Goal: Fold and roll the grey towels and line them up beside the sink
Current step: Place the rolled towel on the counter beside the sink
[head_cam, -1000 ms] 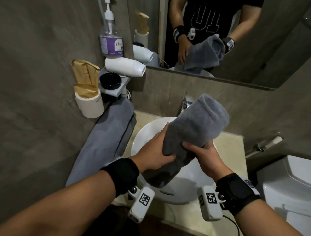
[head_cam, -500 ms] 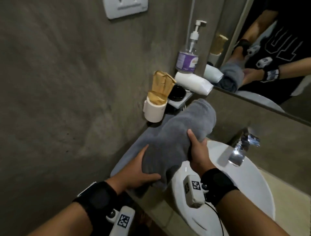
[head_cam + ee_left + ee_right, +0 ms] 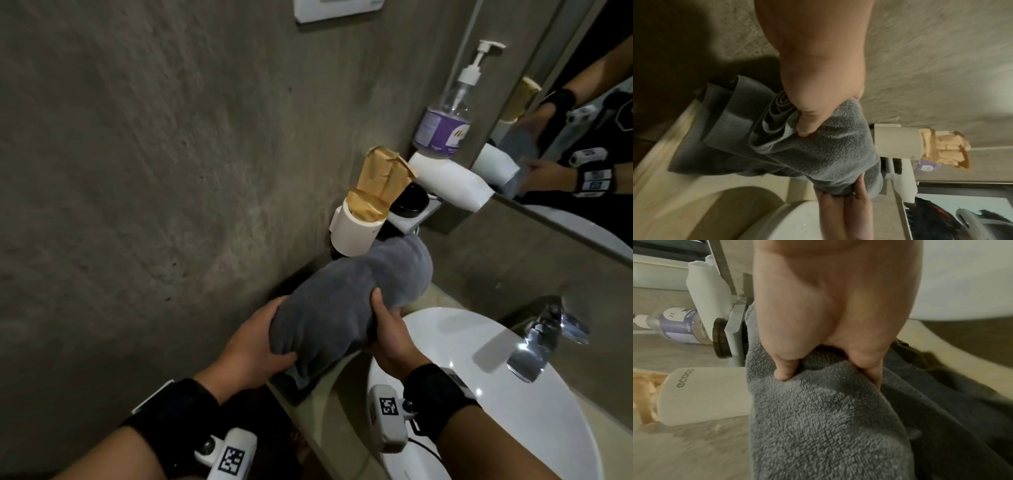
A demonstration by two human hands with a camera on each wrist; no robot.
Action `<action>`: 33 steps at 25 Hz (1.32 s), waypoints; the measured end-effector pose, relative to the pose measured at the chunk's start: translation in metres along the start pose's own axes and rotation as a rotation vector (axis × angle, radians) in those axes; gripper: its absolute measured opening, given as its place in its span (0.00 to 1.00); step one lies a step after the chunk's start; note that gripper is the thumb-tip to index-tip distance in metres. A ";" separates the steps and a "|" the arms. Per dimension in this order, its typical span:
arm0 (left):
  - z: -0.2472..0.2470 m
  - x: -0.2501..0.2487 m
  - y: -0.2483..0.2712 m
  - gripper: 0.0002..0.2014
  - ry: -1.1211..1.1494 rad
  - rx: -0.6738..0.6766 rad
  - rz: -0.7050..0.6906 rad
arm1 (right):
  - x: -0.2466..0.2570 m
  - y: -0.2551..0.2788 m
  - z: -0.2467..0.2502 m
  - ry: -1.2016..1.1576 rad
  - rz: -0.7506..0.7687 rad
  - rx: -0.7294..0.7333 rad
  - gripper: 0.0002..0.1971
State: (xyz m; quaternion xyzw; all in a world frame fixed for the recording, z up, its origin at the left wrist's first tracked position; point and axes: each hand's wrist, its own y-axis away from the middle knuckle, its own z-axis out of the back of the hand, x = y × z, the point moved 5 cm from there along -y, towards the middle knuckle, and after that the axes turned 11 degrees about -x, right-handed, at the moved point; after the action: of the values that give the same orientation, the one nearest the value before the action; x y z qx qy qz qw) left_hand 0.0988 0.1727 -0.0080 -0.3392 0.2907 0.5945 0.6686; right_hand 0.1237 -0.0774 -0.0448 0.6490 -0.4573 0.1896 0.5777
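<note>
I grip the rolled grey towel (image 3: 346, 301) with left hand (image 3: 253, 346) and right hand (image 3: 387, 329), fingers curled round it so the roll stays tight, beside the sink (image 3: 479, 394).

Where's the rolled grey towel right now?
In the head view the rolled grey towel sits left of the sink, held by the left hand and right hand, just below the white cup.

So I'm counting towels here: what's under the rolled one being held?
Under the rolled towel lies another grey towel, folded flat on the counter. The roll hides most of it.
</note>
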 end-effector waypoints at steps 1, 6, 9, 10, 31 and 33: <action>0.003 -0.001 -0.002 0.45 -0.009 -0.021 -0.022 | 0.000 -0.001 -0.001 -0.051 0.007 0.029 0.43; 0.009 0.004 -0.004 0.48 -0.076 -0.027 -0.021 | -0.006 -0.011 -0.006 -0.094 -0.070 0.124 0.32; 0.005 0.006 -0.001 0.47 -0.114 -0.036 -0.022 | -0.002 -0.017 -0.005 0.093 -0.049 0.142 0.29; 0.004 0.007 0.000 0.47 -0.113 -0.045 -0.029 | 0.000 -0.017 0.000 0.168 -0.021 0.126 0.30; 0.001 0.007 0.007 0.61 -0.448 0.023 -0.039 | 0.066 -0.038 0.010 0.290 0.225 -0.110 0.49; -0.008 -0.001 0.002 0.66 -0.485 0.117 -0.081 | 0.074 -0.032 0.011 0.308 0.342 -0.146 0.58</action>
State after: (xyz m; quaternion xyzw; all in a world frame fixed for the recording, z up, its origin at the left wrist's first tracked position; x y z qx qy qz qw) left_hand 0.0971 0.1658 -0.0121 -0.1587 0.1416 0.6133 0.7606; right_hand 0.1842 -0.1185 -0.0086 0.4822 -0.4796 0.3475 0.6455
